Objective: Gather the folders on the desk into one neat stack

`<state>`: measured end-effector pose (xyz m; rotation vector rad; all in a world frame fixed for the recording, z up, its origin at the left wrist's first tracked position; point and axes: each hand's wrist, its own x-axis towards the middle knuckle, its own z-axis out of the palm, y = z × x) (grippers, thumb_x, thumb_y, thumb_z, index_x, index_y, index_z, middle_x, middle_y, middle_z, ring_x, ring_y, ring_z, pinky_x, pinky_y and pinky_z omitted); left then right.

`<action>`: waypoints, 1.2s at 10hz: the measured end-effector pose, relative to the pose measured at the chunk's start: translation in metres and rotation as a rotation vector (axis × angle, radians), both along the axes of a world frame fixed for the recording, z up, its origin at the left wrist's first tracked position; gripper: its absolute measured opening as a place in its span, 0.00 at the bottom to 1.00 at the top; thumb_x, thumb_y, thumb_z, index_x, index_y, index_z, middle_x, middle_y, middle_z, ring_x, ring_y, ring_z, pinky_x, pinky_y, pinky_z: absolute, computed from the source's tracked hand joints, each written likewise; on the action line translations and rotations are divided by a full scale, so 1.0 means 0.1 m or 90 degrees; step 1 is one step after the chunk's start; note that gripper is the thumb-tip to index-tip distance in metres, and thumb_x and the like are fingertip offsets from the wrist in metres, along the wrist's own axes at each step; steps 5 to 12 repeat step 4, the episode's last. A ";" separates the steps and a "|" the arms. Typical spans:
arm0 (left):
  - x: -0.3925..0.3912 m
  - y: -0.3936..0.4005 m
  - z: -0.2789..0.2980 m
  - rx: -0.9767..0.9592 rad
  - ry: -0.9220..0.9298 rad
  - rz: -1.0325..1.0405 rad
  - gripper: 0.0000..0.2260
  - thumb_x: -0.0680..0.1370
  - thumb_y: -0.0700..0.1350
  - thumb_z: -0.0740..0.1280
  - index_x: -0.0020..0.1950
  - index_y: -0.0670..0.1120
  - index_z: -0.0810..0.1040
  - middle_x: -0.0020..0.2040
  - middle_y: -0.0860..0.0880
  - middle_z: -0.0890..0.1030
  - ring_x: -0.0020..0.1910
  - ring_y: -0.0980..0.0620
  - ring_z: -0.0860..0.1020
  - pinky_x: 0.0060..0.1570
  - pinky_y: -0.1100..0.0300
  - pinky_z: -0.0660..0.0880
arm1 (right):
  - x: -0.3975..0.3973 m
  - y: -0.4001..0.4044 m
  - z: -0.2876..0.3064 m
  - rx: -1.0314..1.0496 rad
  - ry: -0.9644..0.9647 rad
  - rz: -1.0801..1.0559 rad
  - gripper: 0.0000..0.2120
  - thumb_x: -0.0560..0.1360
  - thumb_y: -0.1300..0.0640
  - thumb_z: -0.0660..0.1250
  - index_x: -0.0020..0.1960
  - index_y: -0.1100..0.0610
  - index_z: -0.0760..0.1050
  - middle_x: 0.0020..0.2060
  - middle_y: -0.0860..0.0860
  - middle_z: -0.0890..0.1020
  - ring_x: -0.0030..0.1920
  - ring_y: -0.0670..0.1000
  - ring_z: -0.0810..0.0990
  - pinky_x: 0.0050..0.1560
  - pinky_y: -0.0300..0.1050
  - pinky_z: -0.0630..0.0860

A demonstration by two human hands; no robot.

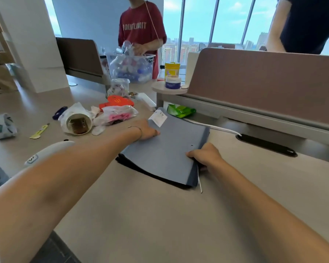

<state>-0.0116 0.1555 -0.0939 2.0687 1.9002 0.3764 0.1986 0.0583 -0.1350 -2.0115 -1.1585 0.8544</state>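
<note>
On the beige surface [141, 215], the grey folder stack [165, 154] lay at centre, left hand [147, 130] pressing flat at ten o'clock, right hand [205, 156] gripping its three o'clock edge, seemingly squaring the edges.

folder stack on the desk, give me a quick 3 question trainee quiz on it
1. True or false: both hands touch the folder stack.
2. Which hand grips the stack's side nearer the white cable? A) left hand B) right hand
3. Fill in: the white tag at the stack's far corner is printed with the number ___.

Key:
1. True: the left hand rests on the far left edge, and the right hand holds the near right edge.
2. B
3. 20
</note>
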 end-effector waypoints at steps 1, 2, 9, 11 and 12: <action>0.02 0.03 -0.04 0.036 0.062 -0.005 0.35 0.75 0.63 0.67 0.77 0.45 0.66 0.74 0.42 0.72 0.71 0.40 0.72 0.68 0.51 0.68 | 0.01 -0.01 0.08 -0.060 -0.046 0.035 0.17 0.68 0.50 0.75 0.50 0.57 0.73 0.45 0.55 0.79 0.43 0.57 0.82 0.42 0.55 0.85; 0.04 0.03 -0.05 0.040 0.104 -0.008 0.35 0.78 0.62 0.65 0.79 0.45 0.63 0.76 0.41 0.70 0.72 0.40 0.70 0.70 0.51 0.66 | -0.03 -0.04 0.12 -0.127 -0.223 0.103 0.20 0.67 0.39 0.70 0.46 0.55 0.76 0.38 0.54 0.84 0.36 0.55 0.85 0.40 0.48 0.83; 0.36 -0.16 0.09 0.166 0.099 -0.041 0.34 0.79 0.59 0.61 0.81 0.49 0.56 0.71 0.38 0.73 0.70 0.36 0.71 0.67 0.43 0.69 | 0.05 -0.22 0.14 -0.031 -0.493 0.076 0.27 0.75 0.32 0.58 0.55 0.54 0.78 0.51 0.52 0.83 0.46 0.54 0.79 0.43 0.47 0.71; 0.36 -0.16 0.09 0.166 0.099 -0.041 0.34 0.79 0.59 0.61 0.81 0.49 0.56 0.71 0.38 0.73 0.70 0.36 0.71 0.67 0.43 0.69 | 0.05 -0.22 0.14 -0.031 -0.493 0.076 0.27 0.75 0.32 0.58 0.55 0.54 0.78 0.51 0.52 0.83 0.46 0.54 0.79 0.43 0.47 0.71; 0.36 -0.16 0.09 0.166 0.099 -0.041 0.34 0.79 0.59 0.61 0.81 0.49 0.56 0.71 0.38 0.73 0.70 0.36 0.71 0.67 0.43 0.69 | 0.05 -0.22 0.14 -0.031 -0.493 0.076 0.27 0.75 0.32 0.58 0.55 0.54 0.78 0.51 0.52 0.83 0.46 0.54 0.79 0.43 0.47 0.71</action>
